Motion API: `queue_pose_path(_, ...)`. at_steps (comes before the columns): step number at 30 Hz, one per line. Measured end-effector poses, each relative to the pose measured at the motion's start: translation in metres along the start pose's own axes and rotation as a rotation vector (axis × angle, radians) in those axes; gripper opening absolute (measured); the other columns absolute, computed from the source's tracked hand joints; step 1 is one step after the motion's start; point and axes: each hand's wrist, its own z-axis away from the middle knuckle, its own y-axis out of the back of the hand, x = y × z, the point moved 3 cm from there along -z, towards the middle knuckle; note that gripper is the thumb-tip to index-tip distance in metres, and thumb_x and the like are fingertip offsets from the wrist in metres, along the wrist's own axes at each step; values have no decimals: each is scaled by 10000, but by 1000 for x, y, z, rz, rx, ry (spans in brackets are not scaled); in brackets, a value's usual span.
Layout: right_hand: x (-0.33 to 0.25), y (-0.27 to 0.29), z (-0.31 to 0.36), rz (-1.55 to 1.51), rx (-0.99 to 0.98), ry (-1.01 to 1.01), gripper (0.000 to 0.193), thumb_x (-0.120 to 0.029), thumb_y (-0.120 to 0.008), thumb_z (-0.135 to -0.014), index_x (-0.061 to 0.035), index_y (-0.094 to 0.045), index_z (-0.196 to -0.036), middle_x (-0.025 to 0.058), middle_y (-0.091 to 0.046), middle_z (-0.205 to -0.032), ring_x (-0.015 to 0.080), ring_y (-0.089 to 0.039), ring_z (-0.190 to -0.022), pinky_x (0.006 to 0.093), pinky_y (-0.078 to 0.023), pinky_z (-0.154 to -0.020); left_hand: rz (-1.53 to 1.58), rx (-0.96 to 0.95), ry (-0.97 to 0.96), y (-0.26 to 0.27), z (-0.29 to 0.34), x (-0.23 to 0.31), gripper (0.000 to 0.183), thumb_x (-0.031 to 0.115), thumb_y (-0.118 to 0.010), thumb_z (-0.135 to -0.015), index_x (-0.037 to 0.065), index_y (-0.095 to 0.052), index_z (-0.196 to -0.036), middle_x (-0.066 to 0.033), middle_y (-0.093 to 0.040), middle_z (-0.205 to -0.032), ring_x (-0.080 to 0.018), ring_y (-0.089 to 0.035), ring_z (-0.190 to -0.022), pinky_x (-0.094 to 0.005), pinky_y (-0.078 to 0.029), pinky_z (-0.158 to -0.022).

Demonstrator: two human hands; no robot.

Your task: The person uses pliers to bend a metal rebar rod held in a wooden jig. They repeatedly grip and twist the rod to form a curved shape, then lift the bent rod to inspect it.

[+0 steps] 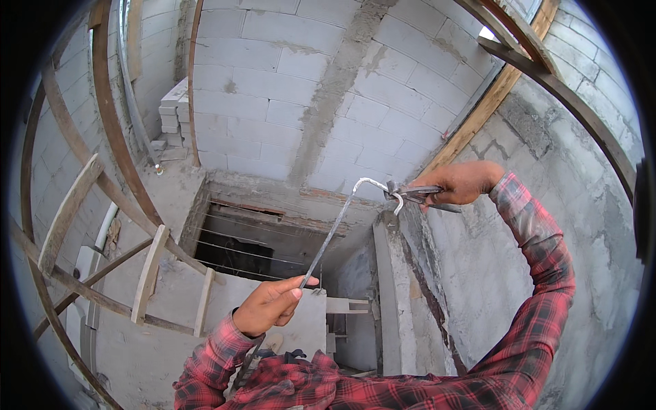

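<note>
Rod: bent steel rod, slanting from near left up to far right, hook end at top.
Left hand: closed round rod's lower shaft.
Right hand: closed on pliers, jaws at hook.
Backdrop: block wall, floor opening below.
Technique: brace shaft firmly; lever pliers slowly, close to bend.

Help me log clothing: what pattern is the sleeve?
Red and dark plaid on the sleeve, clearest in the head view.
</note>
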Motion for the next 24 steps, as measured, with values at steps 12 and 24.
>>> queue_pose_path(12,-4,35,-28,759,149,252,715,40,-553,-917,-416,-468,-1462,38,-643,-1038,213,-657,-1058,530,-274,-1223,145,-111,114,12,-7,-13,444,233,-425,-1095,22,-424,-1485,71,-273,-653,-52,-221,-538,-230,-253,-477)
queue_pose_path(24,-13,55,-62,1026,140,348,478,-41,-468,-969,-270,-532,-1384,29,-650,-976,222,-700,-924,465,-344,-1196,146,-114,154,33,-17,-22,441,235,-424,-1097,20,-430,-1482,72,-291,-641,-49,-228,-524,-230,-251,-474)
